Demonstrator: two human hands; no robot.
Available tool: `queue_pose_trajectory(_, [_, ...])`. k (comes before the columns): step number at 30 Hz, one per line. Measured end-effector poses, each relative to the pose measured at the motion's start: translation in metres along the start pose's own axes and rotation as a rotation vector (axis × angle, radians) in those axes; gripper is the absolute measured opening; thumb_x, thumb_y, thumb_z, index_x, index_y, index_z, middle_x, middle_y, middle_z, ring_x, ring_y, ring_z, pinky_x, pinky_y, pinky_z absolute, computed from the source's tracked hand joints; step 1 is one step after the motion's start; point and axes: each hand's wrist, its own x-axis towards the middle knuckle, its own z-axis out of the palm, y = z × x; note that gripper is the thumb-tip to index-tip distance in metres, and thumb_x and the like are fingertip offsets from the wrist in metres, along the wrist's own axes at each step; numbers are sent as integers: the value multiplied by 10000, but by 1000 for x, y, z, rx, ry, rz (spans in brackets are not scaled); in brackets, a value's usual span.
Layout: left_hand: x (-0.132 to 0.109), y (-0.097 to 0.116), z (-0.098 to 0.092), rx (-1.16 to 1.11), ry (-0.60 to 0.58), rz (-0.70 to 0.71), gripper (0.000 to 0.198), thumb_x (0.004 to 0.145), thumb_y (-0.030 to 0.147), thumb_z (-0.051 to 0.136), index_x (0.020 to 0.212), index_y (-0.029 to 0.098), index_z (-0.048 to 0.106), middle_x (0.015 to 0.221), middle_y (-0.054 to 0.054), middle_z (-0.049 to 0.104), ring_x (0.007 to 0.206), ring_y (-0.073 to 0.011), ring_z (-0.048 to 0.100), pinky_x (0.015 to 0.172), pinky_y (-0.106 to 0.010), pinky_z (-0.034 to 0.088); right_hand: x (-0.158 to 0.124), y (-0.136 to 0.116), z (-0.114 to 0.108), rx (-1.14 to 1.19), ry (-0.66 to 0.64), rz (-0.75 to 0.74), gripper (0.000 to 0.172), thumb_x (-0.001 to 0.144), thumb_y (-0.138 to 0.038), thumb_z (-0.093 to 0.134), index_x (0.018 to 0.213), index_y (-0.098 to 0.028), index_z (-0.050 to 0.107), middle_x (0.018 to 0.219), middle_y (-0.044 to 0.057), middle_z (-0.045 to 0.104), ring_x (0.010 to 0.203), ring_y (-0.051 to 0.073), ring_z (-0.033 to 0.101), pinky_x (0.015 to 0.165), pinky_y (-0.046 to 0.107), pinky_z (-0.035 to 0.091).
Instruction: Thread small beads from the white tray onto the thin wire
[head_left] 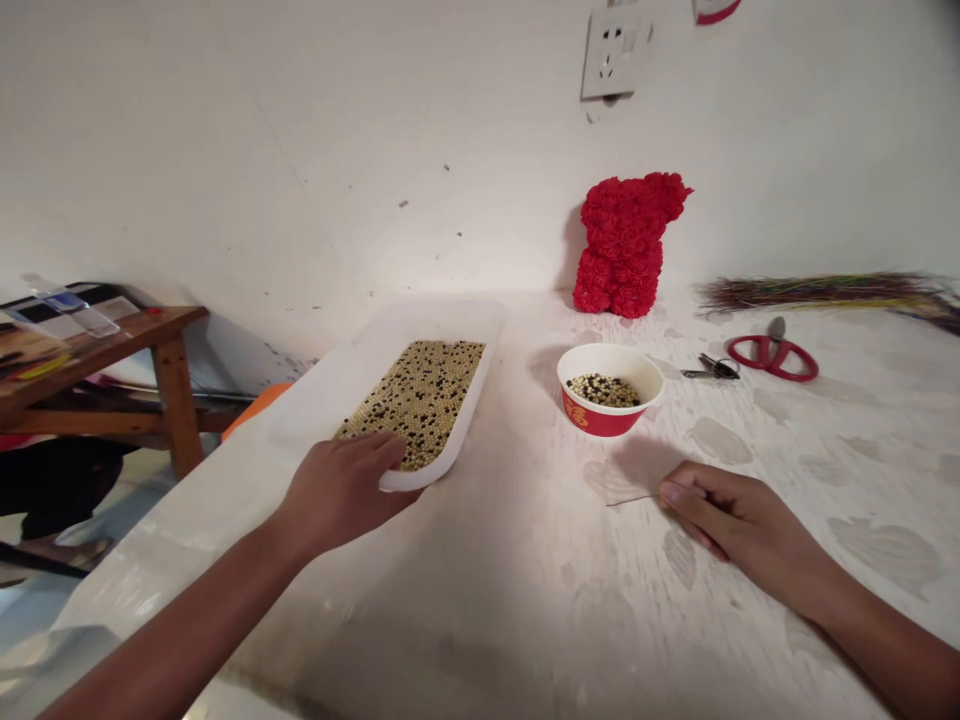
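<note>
Under the L hand (341, 495), near end of a white plastic tray (471, 395): fingers curled over the rim, tips at the edge of the seeds, hand closed on tray, not spread. Tray sits on a pale, scuffed worktop (525, 620), running away from the hand toward the wall, base packed w/ mixed tan & black seeds (420, 400). R hand (731, 518) rests on worktop, well right of tray, thumb & forefinger pinching a thin pale stick (634, 498), tip pointing left toward tray side, other fingers loosely curled. Ahead of R hand, a red paper bowl (592, 418) w/ gold lettering, small heap of similar seeds (604, 390) in the bottom. Further ahead & right: red-handled scissors (772, 358), keys (710, 367) just beside them, then a bundle of thin multicolored strands (817, 292) lying along the back of worktop. Far ahead of both hands, a red rose bear (622, 245) stands against the wall, white wall socket (611, 52) above it. Left of L hand, past worktop edge: wooden side table (176, 390) w/ clear plastic cases (67, 318) on top, orange object (255, 408) between table & worktop.
</note>
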Motion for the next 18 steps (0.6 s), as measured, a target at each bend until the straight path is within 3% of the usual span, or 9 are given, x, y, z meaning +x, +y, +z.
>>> queue_pose_trajectory(18, [5,5,5,-19,64,26,361,854,484,630,672,210,481,648,17,622,586,-167,583,529,-312,228,-1,1,1,-29,49,20,530,927,-647,541,640,-204,496,525,-38,413,507,118,379,505,277,304])
